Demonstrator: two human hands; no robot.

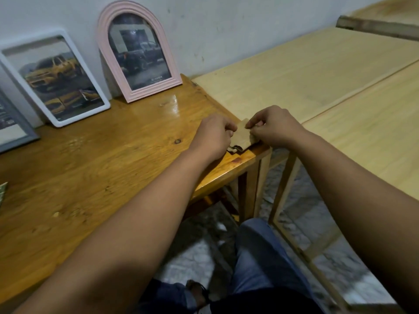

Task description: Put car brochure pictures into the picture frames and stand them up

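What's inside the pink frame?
The pink frame holds a dim picture of dark trucks with a Toyota logo. Glare hides the details, and its back is out of sight.

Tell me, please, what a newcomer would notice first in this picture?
Both hands, left and right, pinch a small brown backing piece at the table's right corner. Behind them a pink arched frame and a white frame, each holding a car picture, lean against the wall.

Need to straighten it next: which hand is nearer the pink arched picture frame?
Left. The left hand is in front of the pink arched picture frame, a little to its right; the right hand is farther right.
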